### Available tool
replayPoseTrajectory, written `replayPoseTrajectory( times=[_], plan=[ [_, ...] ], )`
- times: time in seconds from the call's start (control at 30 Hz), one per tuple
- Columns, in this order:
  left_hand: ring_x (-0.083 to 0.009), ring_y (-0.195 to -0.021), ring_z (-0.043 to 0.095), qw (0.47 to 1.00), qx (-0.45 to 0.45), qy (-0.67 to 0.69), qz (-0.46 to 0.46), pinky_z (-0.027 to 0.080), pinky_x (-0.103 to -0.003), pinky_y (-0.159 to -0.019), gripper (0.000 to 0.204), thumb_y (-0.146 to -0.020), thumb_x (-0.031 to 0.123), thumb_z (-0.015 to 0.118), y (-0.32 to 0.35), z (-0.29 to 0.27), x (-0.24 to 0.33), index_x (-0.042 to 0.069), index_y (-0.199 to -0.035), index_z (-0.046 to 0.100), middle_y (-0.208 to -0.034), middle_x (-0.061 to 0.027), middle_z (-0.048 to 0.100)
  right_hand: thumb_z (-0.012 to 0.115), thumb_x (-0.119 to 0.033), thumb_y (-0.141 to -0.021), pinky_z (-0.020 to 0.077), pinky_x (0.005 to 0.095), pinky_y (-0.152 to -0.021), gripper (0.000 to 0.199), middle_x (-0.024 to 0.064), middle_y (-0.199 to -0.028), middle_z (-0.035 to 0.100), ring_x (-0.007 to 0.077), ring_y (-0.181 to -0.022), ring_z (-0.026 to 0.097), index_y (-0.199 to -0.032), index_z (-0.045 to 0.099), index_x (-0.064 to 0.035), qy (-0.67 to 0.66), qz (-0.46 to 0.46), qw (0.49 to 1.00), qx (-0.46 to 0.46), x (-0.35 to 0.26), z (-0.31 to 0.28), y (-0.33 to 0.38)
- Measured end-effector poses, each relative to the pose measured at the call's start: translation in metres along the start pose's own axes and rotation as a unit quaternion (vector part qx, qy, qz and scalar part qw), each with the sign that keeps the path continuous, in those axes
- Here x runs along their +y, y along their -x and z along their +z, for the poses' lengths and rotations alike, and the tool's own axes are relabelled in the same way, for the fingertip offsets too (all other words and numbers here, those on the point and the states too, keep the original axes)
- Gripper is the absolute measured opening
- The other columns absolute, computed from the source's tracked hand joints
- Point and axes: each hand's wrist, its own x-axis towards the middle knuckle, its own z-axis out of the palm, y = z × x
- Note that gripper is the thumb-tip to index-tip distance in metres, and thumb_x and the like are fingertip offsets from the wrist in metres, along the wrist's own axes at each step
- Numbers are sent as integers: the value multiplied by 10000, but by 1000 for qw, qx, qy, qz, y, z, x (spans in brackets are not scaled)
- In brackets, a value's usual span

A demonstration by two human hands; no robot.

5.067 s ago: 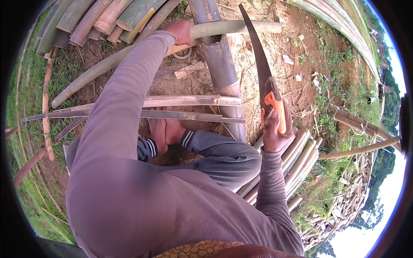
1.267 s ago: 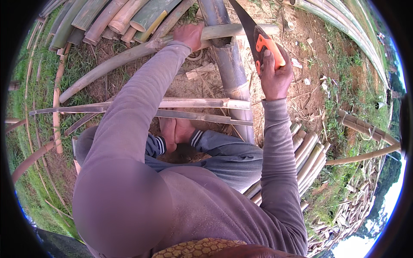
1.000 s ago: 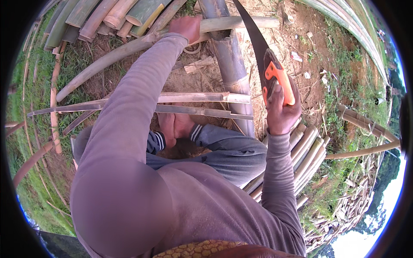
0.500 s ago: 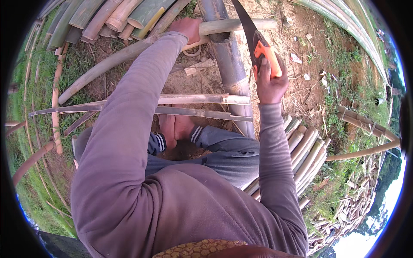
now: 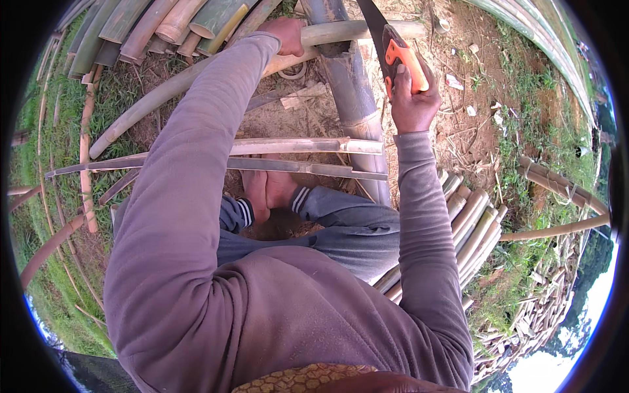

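My left hand (image 5: 286, 34) grips a long pale bamboo pole (image 5: 196, 75) that lies across a thick grey bamboo trunk (image 5: 347, 92). My right hand (image 5: 414, 98) is closed around the orange handle of a hand saw (image 5: 393, 46). Its dark blade reaches up across the pole just to the right of my left hand. My bare feet (image 5: 268, 190) rest on the dirt below two split bamboo strips (image 5: 295, 154).
Cut bamboo pieces (image 5: 157, 23) are stacked at the top left. A bundle of poles (image 5: 468, 226) lies at my right side, and more poles (image 5: 557, 187) lie farther right on grass. Thin strips and grass fill the left.
Over the earlier frames my right hand has moved the saw back and forth along the pole; it is now higher and farther forward than half a second ago. My left hand has stayed on the pole.
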Motion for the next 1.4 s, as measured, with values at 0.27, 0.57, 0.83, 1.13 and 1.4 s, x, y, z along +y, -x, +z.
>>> replayPoseTrajectory(
  times=[0.27,0.57,0.83,1.13,1.4],
  plan=[
    [-288,-821,729,992,-66,91,51,578,-410,-751,687,-709,211,803,-29,12,-23,15,-1352,662,-960,-174,749,648,-138,-1064,624,332,-908,469,218,-1354,675,279,-1200,708,-1439,550,125,74,-17,997,31,-82,-69,132],
    [-335,-1064,757,995,95,-25,26,594,-508,-908,554,-723,256,860,6,6,7,97,-1226,694,-1112,-196,765,746,-181,-1013,587,342,-921,418,188,-1174,760,199,-1070,729,-1318,661,91,54,23,997,42,-5,5,-8],
    [-385,-1058,761,986,165,-25,-25,598,-551,-902,346,-904,229,756,12,34,13,148,-1225,655,-1072,-158,781,758,-201,-997,596,349,-896,458,201,-1102,784,216,-1003,756,-1327,655,99,88,-6,996,11,-36,5,-4],
    [-404,-1096,738,990,137,-15,27,580,-528,-937,417,-834,300,810,9,20,5,131,-1205,728,-1145,-196,769,666,-140,-1062,605,358,-950,465,229,-1367,661,256,-1202,689,-1429,559,126,11,21,998,58,-76,-79,148],
    [-372,-1154,737,995,96,-30,-1,586,-523,-1006,485,-879,299,802,17,6,15,192,-1341,701,-1229,-149,769,740,-204,-1014,570,313,-916,448,160,-1115,773,166,-1045,717,-1334,651,97,58,32,998,17,-10,7,-13]
  ],
)
